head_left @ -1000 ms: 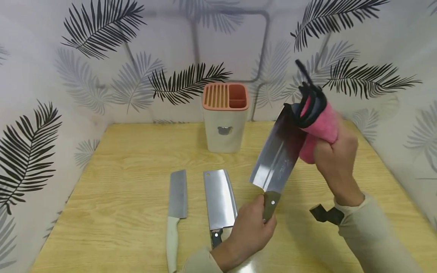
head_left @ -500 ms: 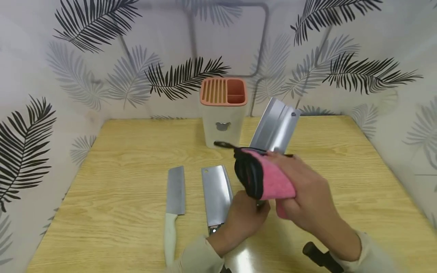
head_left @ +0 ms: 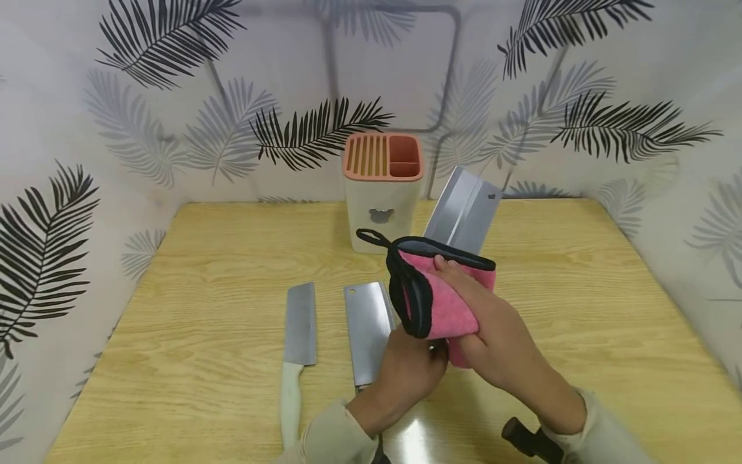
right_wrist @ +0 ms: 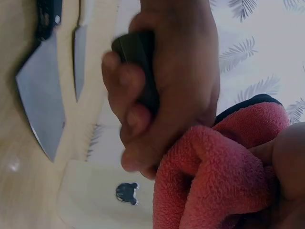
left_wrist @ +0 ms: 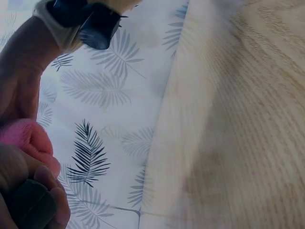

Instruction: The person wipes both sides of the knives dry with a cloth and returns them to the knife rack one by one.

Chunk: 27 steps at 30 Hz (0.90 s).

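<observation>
My left hand [head_left: 410,365] grips the dark green handle [right_wrist: 138,67] of a cleaver, its fingers curled round it in the right wrist view. The cleaver's blade [head_left: 462,209] points up and away, tilted right, its lower part hidden by a folded pink cloth [head_left: 449,306] with black edging. My right hand [head_left: 503,335] holds that cloth round the blade just above the left hand, fingers spread along its upper side. In the left wrist view the handle's end [left_wrist: 33,204] shows inside the curled fingers, with the pink cloth [left_wrist: 28,138] behind.
A white knife holder [head_left: 379,222] with an orange slotted top stands at the back. On the wooden table [head_left: 191,309] lie a narrow knife [head_left: 300,325] with a pale handle and, right of it, a second cleaver [head_left: 368,335], partly behind my left hand. Leaf-patterned fabric surrounds the table.
The right hand and cloth have come down the blade from its far end to near the handle, uncovering the tip. Since half a second ago they have shifted slightly left.
</observation>
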Motion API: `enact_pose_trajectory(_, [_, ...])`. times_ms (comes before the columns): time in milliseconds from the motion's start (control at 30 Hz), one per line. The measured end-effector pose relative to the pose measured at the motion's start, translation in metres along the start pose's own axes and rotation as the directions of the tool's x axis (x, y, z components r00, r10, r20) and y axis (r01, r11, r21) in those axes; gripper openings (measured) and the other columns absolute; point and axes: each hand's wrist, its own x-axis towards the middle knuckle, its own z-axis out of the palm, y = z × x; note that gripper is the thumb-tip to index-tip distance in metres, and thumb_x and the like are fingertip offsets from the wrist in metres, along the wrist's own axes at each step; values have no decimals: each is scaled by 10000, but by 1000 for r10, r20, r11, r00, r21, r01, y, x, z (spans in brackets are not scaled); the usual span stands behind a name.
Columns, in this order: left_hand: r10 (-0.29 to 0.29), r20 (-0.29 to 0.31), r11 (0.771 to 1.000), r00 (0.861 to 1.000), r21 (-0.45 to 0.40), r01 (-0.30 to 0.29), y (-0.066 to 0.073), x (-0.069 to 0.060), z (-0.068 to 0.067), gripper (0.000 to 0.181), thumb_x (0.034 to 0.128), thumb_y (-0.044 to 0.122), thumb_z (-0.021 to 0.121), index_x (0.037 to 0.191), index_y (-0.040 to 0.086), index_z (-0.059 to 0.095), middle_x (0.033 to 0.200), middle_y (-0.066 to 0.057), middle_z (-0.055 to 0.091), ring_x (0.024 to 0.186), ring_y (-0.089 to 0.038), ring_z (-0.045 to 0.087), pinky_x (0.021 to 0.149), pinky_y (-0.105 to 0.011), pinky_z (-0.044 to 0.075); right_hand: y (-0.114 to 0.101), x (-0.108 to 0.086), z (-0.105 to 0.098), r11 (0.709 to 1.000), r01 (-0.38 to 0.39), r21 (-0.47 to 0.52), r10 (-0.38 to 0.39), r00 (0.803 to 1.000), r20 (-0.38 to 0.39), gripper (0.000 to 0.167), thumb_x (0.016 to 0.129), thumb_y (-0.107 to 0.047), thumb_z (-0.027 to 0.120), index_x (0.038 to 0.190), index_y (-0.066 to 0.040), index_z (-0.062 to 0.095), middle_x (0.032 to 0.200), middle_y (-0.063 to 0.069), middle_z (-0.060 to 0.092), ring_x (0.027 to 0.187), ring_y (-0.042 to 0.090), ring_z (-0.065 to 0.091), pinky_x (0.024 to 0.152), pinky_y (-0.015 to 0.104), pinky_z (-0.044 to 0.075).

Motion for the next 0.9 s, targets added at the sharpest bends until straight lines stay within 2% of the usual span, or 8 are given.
enact_pose_trajectory(133, [-58,68,993,996,-101,64,1,2,-3,104,811,17,627,834,80,548,625,34,503,551,-14,386,455,-137,310,3,14,-10,997,-48,53,48,999,-4,719,826,89,479,1502,-155,450,1512,96,509,1356,341,533,981,565,492])
enact_pose_trajectory(300, [-148,148,976,978,-140,169,5,2,-6,128,807,23,613,802,86,502,630,95,366,528,-1,351,420,-145,283,16,31,-17,995,-95,37,96,995,-32,650,883,41,478,1507,-135,437,1519,124,493,1366,372,514,1038,587,455])
enact_pose_trajectory(500, [-166,167,975,972,-120,187,10,-4,-5,154,817,77,662,807,108,512,630,94,413,544,-21,407,451,-166,335,42,48,-25,991,-132,13,133,983,-124,600,933,-32,488,1514,-167,431,1538,105,473,1443,357,427,1113,613,378])
enact_pose_trajectory(600, [-146,208,979,967,-110,172,11,-7,-3,176,818,70,655,785,131,493,630,105,401,542,-10,387,453,-160,330,57,54,-32,989,-151,-5,146,964,-223,559,930,-75,492,1482,-164,483,1503,118,515,1404,368,473,1091,607,394])
enact_pose_trajectory(667, [-122,255,983,959,-105,153,12,-9,-3,178,826,68,638,783,141,482,629,116,388,528,5,366,442,-146,318,68,57,-40,983,-182,2,173,928,-331,501,918,-95,493,1412,-135,562,1418,161,587,1317,407,544,1044,605,419])
enact_pose_trajectory(767, [-84,320,985,944,-115,127,13,-9,-3,149,844,62,614,807,134,489,630,119,383,515,17,351,431,-132,311,78,61,-58,972,-230,52,224,832,-507,417,904,-104,490,1291,-86,644,1284,174,668,1211,392,611,999,536,454])
enact_pose_trajectory(833, [-79,333,984,940,-126,128,14,-8,-4,118,850,64,608,828,123,508,631,118,401,513,20,367,432,-131,323,77,63,-72,968,-232,98,243,762,-600,390,905,-99,477,1244,-78,671,1217,147,701,1143,292,645,969,397,486])
enact_pose_trajectory(900, [-94,329,979,940,-140,147,14,-7,-4,118,851,67,607,823,120,505,625,116,396,513,16,373,435,-138,332,70,62,-83,971,-206,118,231,708,-667,392,897,-95,480,1225,-100,693,1191,41,725,1112,109,649,953,242,472])
